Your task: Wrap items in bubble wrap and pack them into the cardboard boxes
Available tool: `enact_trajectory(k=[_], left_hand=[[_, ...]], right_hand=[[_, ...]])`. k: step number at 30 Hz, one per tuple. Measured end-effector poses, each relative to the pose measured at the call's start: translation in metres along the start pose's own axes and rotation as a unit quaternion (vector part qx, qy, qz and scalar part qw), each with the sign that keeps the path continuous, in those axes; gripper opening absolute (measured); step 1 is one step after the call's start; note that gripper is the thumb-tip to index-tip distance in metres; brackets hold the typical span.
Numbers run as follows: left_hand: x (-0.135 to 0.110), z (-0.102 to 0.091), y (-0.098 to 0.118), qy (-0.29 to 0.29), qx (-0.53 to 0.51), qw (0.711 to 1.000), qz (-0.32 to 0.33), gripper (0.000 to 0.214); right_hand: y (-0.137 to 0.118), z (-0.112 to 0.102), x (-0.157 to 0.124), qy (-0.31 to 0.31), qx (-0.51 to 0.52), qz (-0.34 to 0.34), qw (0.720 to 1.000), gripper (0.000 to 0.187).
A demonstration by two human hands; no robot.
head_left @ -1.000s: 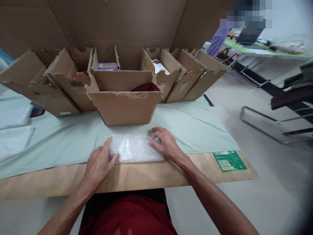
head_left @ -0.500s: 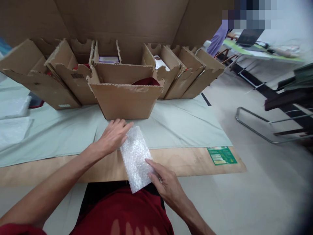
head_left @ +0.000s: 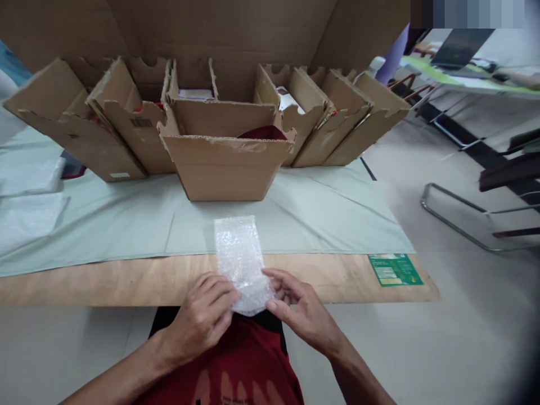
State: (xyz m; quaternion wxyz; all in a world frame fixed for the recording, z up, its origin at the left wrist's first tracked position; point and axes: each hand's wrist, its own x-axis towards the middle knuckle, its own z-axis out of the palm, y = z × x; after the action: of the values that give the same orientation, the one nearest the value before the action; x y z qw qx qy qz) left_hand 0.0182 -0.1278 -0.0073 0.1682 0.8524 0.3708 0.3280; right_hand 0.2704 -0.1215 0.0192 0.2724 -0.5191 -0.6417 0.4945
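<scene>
A clear bubble-wrap pouch lies lengthwise across the near edge of the wooden table, its far half on the pale green cloth. My left hand pinches the pouch's near end from the left, fingers curled round it. My right hand holds the same end from the right with thumb and fingertips. The near end overhangs the table edge above my red shirt.
An open cardboard box with something dark red inside stands just beyond the pouch. More cardboard boxes line the back. Clear plastic sheets lie at far left. A green label sits on the table's right corner. Metal chair legs stand on the floor.
The pouch was turned from crosswise to lengthwise and pulled toward me. My left hand moved from its far end to its near end, where both hands now grip it.
</scene>
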Motion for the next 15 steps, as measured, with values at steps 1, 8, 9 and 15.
enact_trajectory(k=[1, 8, 9, 15], left_hand=[[0.003, -0.001, -0.002, 0.019, -0.024, 0.999, -0.022, 0.027], [0.014, -0.006, -0.007, 0.051, -0.066, 0.989, -0.124, 0.02], [0.015, -0.006, -0.007, 0.06, -0.059, 0.988, -0.131, 0.022], [0.02, -0.001, -0.017, 0.098, 0.006, 0.985, -0.144, 0.023]], right_hand=[[0.0, -0.005, -0.001, 0.023, -0.034, -0.037, 0.998, 0.052], [0.004, 0.001, 0.027, 0.018, -0.128, -0.105, 0.986, 0.057], [0.005, 0.006, 0.034, 0.019, -0.12, -0.076, 0.99, 0.049], [0.008, 0.018, 0.053, 0.037, -0.128, -0.022, 0.991, 0.045]])
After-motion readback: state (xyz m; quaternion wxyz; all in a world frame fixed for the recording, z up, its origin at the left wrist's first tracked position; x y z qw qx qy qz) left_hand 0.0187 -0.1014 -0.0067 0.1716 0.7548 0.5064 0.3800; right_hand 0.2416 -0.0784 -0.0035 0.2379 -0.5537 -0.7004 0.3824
